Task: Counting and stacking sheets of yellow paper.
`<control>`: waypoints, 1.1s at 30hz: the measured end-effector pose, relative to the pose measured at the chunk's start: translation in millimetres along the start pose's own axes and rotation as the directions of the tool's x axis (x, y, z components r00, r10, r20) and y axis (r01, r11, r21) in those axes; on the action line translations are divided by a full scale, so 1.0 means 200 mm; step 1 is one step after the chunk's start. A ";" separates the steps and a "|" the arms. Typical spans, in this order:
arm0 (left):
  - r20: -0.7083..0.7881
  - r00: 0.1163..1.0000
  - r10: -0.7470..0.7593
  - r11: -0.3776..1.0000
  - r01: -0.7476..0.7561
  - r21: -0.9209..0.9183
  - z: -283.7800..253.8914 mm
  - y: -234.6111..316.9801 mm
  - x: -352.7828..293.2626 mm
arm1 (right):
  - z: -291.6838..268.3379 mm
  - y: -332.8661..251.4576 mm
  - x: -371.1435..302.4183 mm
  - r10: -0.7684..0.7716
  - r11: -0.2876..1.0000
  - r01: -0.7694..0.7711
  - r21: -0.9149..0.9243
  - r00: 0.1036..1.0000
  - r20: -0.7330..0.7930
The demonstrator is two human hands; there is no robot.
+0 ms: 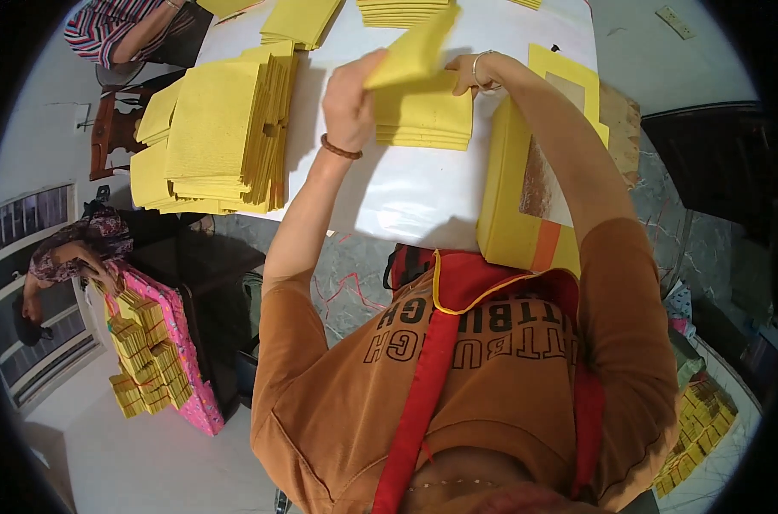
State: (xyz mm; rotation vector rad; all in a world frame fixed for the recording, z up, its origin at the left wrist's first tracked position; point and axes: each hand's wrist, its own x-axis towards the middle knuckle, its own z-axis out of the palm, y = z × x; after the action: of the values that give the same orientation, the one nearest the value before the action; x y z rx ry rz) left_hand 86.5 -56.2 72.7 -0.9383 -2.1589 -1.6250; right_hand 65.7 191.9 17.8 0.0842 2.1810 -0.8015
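My left hand (350,104), a brown bracelet at its wrist, is closed on a folded yellow paper sheet (410,53). The sheet is raised and tilted over the table, its far end smeared by motion. Beneath it, a small fanned stack of yellow paper sheets (423,127) lies on the white tabletop (389,193). My right hand (472,72), with a silver bangle, is at that stack's far right corner. Its fingers are curled round the corner, partly hidden by the edge.
Tall piles of yellow paper (213,128) stand at the table's left. A yellow block with an orange band (526,206) stands at the right, near the front edge. More stacks (299,19) lie at the far side. Two other people (72,248) sit to the left, one beside a pink-covered table (196,385).
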 end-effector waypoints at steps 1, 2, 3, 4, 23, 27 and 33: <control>0.105 0.969 0.224 0.952 -0.241 0.189 0.02 -0.03 -0.01 | 0.00 0.05 0.06 0.071 0.997 -0.071 -0.013 0.997 -0.001; 0.247 0.878 0.410 0.814 -0.474 0.335 0.05 -0.07 -0.03 | -0.01 0.11 0.12 0.146 0.989 -0.146 -0.022 0.989 -0.003; 0.248 0.877 0.411 0.814 -0.476 0.334 0.08 -0.10 -0.07 | -0.02 0.16 0.17 0.146 0.989 -0.146 -0.020 0.989 -0.005; 0.302 0.888 0.346 0.817 -0.444 0.369 0.12 -0.12 -0.13 | -0.03 0.20 0.21 0.140 0.990 -0.140 -0.029 0.990 0.000; 0.592 0.778 -0.209 0.941 -0.005 0.338 0.12 -0.40 -0.26 | 0.28 -0.28 -0.10 0.472 0.874 -0.295 0.386 0.705 -0.530; 0.208 0.790 -0.577 0.769 0.439 0.464 0.19 -0.36 -0.29 | 0.43 -0.24 -0.06 0.669 0.657 -0.225 0.719 0.613 -0.419; 0.144 0.665 -0.733 0.674 0.680 0.288 0.20 -0.35 -0.21 | 0.49 -0.23 -0.05 0.667 0.695 -0.273 0.665 0.591 -0.454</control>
State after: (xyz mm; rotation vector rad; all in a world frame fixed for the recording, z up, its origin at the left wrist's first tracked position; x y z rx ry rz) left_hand 79.7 -44.6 -16.9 -0.2043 -3.0692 -1.5527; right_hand 122.2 101.9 0.6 1.4393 2.2838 -1.1294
